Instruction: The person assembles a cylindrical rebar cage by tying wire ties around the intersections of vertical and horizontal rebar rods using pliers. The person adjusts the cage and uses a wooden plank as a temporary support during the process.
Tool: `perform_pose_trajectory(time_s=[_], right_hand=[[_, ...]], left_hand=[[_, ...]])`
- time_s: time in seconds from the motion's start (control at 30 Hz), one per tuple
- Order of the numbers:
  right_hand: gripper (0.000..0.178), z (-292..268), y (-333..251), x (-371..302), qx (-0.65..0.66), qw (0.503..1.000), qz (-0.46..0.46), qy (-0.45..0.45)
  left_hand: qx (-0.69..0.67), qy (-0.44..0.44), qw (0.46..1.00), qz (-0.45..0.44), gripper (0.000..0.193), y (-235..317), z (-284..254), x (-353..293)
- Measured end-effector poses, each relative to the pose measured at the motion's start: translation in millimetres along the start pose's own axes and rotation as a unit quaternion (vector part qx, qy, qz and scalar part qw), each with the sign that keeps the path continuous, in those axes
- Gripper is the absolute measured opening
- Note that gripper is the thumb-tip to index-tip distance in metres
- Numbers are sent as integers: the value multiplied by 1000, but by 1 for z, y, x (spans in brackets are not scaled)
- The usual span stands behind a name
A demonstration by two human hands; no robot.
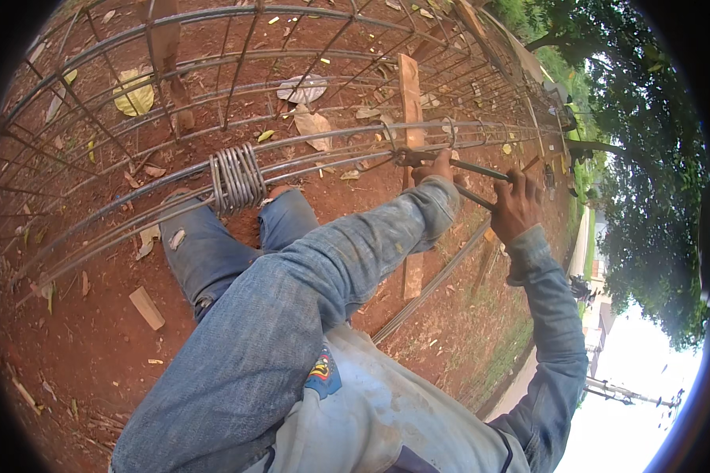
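Note:
Long-handled pincers (480, 168) reach across to the steel reinforcing bars (315, 140) of a cage. My right hand (521, 201) is closed around the ends of their two handles. Beside the jaws, my left hand (438, 169) has its fingers bent in at the bars; what they pinch is hidden. The jaws meet the bars by a wooden plank (411, 98) lying under the cage. Further left along the same bars hangs a tight bundle of bent steel stirrups (237, 180).
A wider grid of bars and stirrups (252, 31) stretches along the far side. Loose rods (434, 293) lie on the red soil at the right. A short wood block (147, 308) and dry leaves (134, 93) are scattered around. Trees (647, 158) stand at the right.

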State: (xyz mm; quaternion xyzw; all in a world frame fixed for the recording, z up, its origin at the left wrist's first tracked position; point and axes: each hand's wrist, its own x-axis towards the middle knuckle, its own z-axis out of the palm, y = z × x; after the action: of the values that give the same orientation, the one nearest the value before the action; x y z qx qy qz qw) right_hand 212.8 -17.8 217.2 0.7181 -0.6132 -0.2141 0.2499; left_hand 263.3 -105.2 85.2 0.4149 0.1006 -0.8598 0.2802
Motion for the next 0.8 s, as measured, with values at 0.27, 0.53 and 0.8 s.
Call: perform_pose_trajectory(time_s=[0.27,0.53,0.8], right_hand=[[26,-18,13,30,122,948,28,-292],[24,1,36,36,477,723,196,-459],[26,65,79,32,441,774,173,-420]], left_hand=[[182,-91,964,168,32,-14,-61,-32],[386,-347,517,681,42,11,-79,-103],[675,-87,434,590,70,118,-79,-30]])
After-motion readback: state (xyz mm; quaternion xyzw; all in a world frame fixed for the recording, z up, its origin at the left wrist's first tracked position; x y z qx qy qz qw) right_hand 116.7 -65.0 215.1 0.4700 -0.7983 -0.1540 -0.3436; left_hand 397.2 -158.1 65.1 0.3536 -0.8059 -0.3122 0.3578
